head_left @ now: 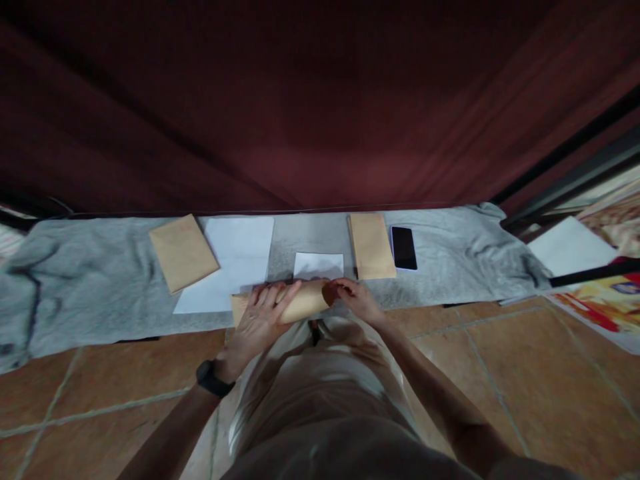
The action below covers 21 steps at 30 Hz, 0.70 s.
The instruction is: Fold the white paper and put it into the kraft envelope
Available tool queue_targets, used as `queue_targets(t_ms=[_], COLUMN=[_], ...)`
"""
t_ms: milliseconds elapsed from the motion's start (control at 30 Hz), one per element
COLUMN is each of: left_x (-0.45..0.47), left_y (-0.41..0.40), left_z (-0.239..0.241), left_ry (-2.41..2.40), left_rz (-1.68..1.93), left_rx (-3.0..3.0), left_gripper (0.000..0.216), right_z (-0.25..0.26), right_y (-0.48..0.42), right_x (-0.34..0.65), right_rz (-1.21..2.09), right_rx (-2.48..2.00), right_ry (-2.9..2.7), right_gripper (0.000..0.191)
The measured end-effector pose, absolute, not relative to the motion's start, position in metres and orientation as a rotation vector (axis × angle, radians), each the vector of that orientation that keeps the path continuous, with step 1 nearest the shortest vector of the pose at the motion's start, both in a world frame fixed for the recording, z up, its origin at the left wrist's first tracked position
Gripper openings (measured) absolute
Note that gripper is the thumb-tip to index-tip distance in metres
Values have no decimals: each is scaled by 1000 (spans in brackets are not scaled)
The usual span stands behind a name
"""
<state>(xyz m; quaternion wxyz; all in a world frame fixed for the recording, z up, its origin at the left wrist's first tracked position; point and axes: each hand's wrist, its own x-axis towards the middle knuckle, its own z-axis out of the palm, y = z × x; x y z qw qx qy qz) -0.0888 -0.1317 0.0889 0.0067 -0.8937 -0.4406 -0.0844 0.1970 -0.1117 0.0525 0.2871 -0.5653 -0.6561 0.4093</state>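
Note:
A brown paper envelope (311, 298) lies crosswise in front of me at the near edge of the cloth, bulging, with its right end parted and dark inside. My left hand (265, 313), a black watch at its wrist, rests over the envelope's left part, fingers laid across it and the thumb along its top. The thumb and fingers of my right hand (353, 293) are closed on the rim of the parted end. Just behind the envelope is a small white sheet (319, 264), its near side partly covered. Whether anything is inside the envelope cannot be seen.
A grey cloth (300, 233) covers the narrow bench. To the left, a brown envelope (184, 253) overlaps white paper (240, 247). On the right are stacked brown envelopes (373, 245) and a phone (404, 248). A dark red curtain (320, 120) hangs behind; a metal frame (575, 160) stands right.

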Motion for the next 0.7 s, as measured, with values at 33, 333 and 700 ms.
queue_targets(t_ms=[33, 333, 700], left_x=[-93, -115, -133], left_y=[-132, -132, -133], left_z=[90, 90, 75], left_ry=[-1422, -1528, -1568], left_rz=[-285, -273, -261], left_rx=[-2762, -2602, -2531], left_gripper=[89, 92, 86], right_z=[53, 45, 39], right_y=[-110, -89, -69], right_x=[199, 169, 162], right_rz=[1024, 548, 519], right_rx=[-1572, -2189, -2293], right_ry=[-1711, -1764, -1661], right_gripper=[30, 64, 53])
